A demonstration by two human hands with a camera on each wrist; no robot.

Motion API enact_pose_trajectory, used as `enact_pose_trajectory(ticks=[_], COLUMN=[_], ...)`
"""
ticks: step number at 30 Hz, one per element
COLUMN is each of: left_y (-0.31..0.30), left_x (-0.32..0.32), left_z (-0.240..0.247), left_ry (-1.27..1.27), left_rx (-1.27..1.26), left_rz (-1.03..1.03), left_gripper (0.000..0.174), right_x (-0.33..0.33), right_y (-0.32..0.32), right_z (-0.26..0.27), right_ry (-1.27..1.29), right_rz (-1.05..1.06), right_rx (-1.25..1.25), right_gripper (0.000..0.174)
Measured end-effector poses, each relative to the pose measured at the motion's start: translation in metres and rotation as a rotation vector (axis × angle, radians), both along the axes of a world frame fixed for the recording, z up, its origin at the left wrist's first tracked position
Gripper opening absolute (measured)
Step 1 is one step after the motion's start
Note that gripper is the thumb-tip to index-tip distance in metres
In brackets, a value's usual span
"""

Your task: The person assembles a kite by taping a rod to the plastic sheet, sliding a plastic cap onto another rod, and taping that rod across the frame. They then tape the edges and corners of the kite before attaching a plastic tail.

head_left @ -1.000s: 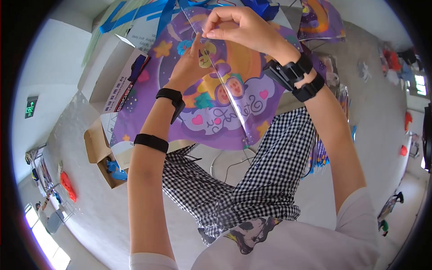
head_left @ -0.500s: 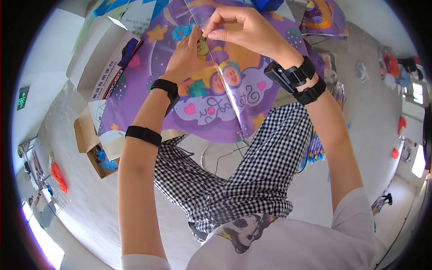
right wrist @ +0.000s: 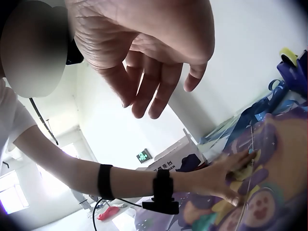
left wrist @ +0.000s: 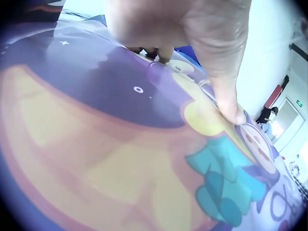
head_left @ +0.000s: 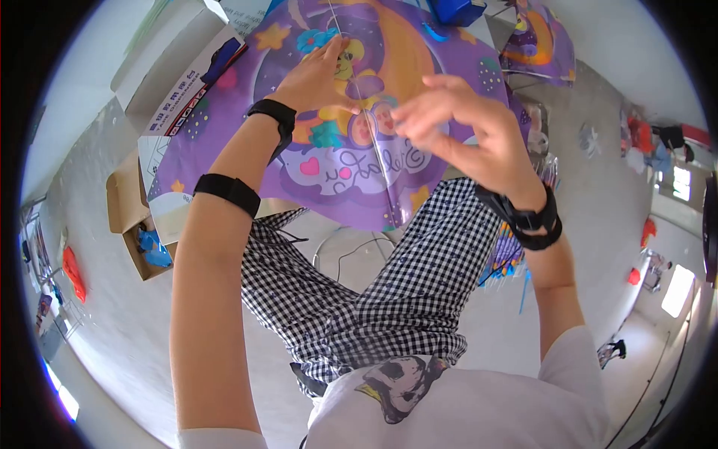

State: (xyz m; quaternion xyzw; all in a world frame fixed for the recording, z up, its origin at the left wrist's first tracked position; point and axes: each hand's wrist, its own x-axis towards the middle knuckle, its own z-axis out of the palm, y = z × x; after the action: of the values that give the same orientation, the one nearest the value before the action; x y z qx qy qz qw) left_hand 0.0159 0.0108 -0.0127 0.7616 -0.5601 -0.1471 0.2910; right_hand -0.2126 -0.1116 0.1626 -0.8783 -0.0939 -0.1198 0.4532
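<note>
A purple printed sheet (head_left: 247, 97) with a moon, stars and mirrored lettering lies spread in front of the person, a thin rod-like line (head_left: 364, 105) running down its middle. The left hand (head_left: 318, 82) rests on the sheet left of that line, fingers spread, its fingertips and thumb touching the print beside it; the left wrist view shows the thumb (left wrist: 224, 91) pressed on the sheet. Above the sheet's right part the right hand (head_left: 471, 131) is raised, blurred, with bent, loose fingers. In the right wrist view nothing shows between its fingers (right wrist: 154, 86).
A white printed carton (head_left: 187, 90) stands at the left, with a small brown box (head_left: 134, 217) holding blue pieces below it. A blue tape dispenser (head_left: 458, 10) is at the far edge. Another printed purple piece (head_left: 540, 46) lies at the far right. Checkered trouser legs are below the sheet.
The right hand has come away from the middle line, moving right and toward the body, its fingers loosened. The left hand stays on the sheet. The head view has shifted slightly.
</note>
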Motion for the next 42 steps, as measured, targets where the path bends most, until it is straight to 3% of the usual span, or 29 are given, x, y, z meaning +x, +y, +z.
enact_pose_trajectory(ticks=[4,7,14,19,21,23,25,31,34,37,40,41,42], left_y=[0.002,-0.001,0.0,-0.003,-0.002,-0.002,0.0,-0.003,0.0,0.007,0.023,0.03,0.038], left_x=[0.0,0.005,-0.005,0.005,0.008,0.007,-0.005,0.001,0.0,-0.013,-0.041,-0.059,-0.069], left_z=[0.02,0.006,0.022,0.004,-0.002,0.003,0.061,0.046,0.048,0.061,0.05,0.047,0.041], left_ry=[0.056,-0.046,-0.081,-0.129,-0.184,-0.158,-0.052,-0.155,-0.312,-0.375,-0.145,-0.134,-0.11], left_rx=[0.137,0.154,0.242,0.25,0.14,0.214,0.47,0.445,0.372,0.302,0.056,0.084,0.067], left_rz=[-0.067,-0.06,0.001,-0.045,-0.046,-0.072,-0.123,-0.164,-0.274,-0.3,-0.206,-0.105,-0.078], left_gripper=[0.13,0.137,0.134,0.141,0.119,0.12,0.142,0.144,0.139,0.111,0.068,0.044,0.045], right_x=[-0.037,-0.061,-0.118,-0.153,-0.166,-0.18,-0.196,-0.194,-0.173,-0.149,-0.125,-0.118,-0.11], right_y=[0.014,0.026,0.053,0.085,0.09,0.094,0.1,0.085,0.071,0.065,0.057,0.054,0.049], right_z=[0.011,0.018,0.011,0.008,0.011,0.014,0.021,0.045,0.057,0.06,0.066,0.067,0.069], right_ry=[0.066,0.137,0.122,0.18,0.203,0.228,0.285,0.338,0.288,0.208,0.096,0.037,-0.023], right_rz=[0.035,0.089,0.127,0.191,0.217,0.238,0.253,0.174,0.106,0.056,0.036,0.023,0.012], right_rx=[-0.06,-0.138,-0.239,-0.074,-0.046,0.011,0.076,0.255,0.205,0.162,0.115,0.085,0.053], right_gripper=[0.011,0.012,0.012,0.009,0.011,0.014,0.016,0.016,0.016,0.019,0.02,0.02,0.021])
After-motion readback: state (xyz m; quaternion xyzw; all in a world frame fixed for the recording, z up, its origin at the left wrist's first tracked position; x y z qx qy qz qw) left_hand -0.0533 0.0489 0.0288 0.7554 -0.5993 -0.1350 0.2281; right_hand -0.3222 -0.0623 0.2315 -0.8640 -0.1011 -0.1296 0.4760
